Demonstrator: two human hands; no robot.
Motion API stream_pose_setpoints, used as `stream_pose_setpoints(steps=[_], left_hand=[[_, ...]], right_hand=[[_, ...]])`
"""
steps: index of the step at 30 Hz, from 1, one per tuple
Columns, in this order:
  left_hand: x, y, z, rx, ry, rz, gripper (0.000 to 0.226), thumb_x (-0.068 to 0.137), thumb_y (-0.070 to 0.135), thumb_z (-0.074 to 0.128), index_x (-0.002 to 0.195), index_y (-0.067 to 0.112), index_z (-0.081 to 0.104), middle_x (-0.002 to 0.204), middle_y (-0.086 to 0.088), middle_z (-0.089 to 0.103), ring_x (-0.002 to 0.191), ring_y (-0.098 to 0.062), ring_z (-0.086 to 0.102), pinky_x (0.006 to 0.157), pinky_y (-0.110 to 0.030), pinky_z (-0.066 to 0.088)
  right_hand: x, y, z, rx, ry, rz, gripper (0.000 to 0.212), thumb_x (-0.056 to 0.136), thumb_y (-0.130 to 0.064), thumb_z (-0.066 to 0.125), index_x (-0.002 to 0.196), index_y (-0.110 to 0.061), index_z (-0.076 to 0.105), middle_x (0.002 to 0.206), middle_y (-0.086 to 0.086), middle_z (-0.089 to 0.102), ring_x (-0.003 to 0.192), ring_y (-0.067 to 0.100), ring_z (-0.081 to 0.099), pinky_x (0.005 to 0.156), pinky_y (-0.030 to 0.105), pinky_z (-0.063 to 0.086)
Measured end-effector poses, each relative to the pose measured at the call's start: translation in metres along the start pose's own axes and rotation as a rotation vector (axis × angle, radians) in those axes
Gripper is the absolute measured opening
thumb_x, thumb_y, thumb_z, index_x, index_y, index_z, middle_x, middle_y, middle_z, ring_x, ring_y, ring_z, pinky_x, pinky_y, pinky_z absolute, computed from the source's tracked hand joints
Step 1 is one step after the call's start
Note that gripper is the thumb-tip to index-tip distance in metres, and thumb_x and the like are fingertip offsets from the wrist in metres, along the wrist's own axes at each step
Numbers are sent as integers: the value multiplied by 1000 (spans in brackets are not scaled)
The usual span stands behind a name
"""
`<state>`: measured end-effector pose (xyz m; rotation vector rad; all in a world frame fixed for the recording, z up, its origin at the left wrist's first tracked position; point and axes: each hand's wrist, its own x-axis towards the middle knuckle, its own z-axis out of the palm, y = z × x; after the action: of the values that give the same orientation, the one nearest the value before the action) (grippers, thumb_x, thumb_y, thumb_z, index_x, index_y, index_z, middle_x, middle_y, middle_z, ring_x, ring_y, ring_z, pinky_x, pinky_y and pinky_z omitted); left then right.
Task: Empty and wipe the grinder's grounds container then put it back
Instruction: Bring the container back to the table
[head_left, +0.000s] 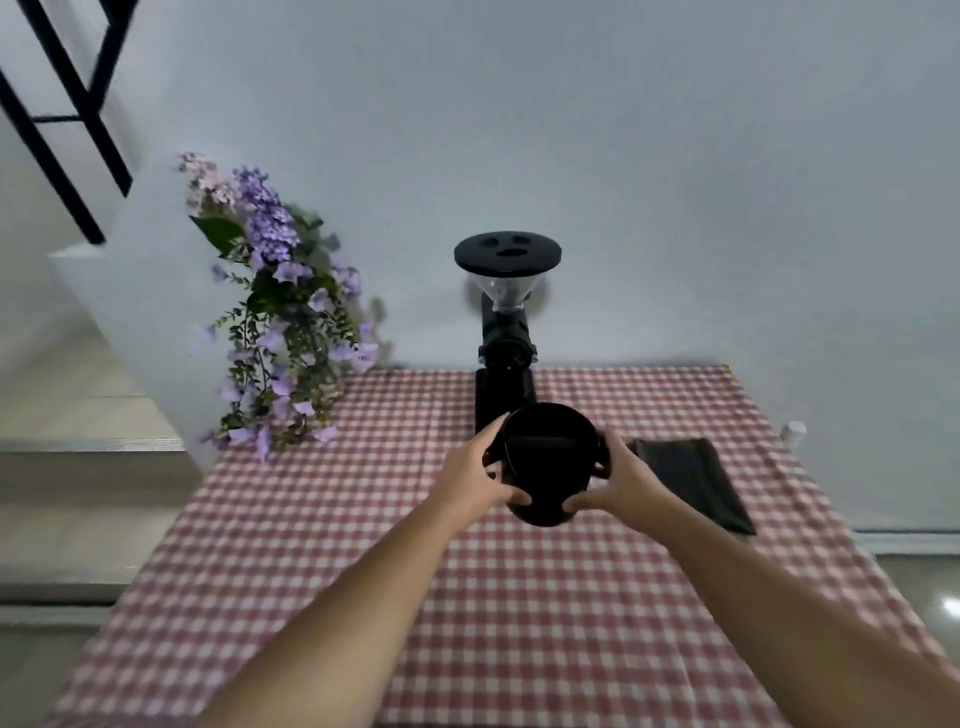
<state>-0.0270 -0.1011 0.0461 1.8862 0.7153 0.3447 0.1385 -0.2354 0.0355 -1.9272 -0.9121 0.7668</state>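
Purple flowers (280, 306) stood at the desk's (311, 545) left; the left hand (480, 475) and right hand (621, 475) clasped the grounds container (545, 457) between them, lifted just before the grinder (506, 332). A dark cloth (691, 480) lay at right, apparently ready for wiping.

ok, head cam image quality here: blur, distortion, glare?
Head view: wide-angle bend at the table edges; flowers and left side motion-smeared; black container held by left hand and right hand shows no interior detail; small glare spot lower right; flat, dim light.
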Motion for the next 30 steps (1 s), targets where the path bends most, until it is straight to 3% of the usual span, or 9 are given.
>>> stream_pose_setpoints(steps=[3,10,17,20,23,27,30], left_hand=[[21,-24,-21,78,-10,-40,107,68,2,87,152,36,29,147,2,49,132,-16,48,96,-21,47],[54,-63,-30,204,12,-97,111,68,16,89,152,44,22,146,4,51,134,-17,47,107,-41,45],[65,-76,-12,269,4,-131,105,72,20,86,153,39,22,139,2,57,127,-20,54,103,-33,44],[64,-77,-3,270,-22,-180,102,76,20,84,153,38,21,144,2,52,132,-19,49,103,-29,40],[62,-74,-1,292,-21,-199,102,76,21,84,154,37,20,149,1,47,136,-21,45,107,-34,38],[61,-66,-6,334,-42,-173,115,69,40,86,155,39,10,158,4,30,143,-21,32,114,-44,34],[65,-49,-7,464,2,-75,117,66,52,84,155,34,11,159,4,25,143,-19,27,115,-42,30]], right_hand=[[29,2,29,15,-18,41,93,57,-13,90,132,-19,37,132,-3,51,123,18,51,101,45,48],[78,18,57,-30,-37,128,100,58,-11,89,138,-25,31,135,-5,49,124,18,50,98,41,50],[91,36,52,-85,-90,190,100,60,-14,88,139,-31,29,134,-7,49,125,17,49,99,43,49],[89,43,49,-132,-105,194,101,60,-18,88,140,-33,27,135,-6,50,125,17,50,99,43,50],[88,42,45,-150,-139,181,103,62,-21,87,141,-36,23,137,-5,49,126,18,49,99,44,49],[87,40,28,-156,-211,168,107,67,-14,84,146,-33,14,149,3,38,132,23,44,100,41,48],[82,43,-3,-142,-166,189,102,72,-7,79,149,-26,15,153,7,32,136,26,39,101,38,46]])
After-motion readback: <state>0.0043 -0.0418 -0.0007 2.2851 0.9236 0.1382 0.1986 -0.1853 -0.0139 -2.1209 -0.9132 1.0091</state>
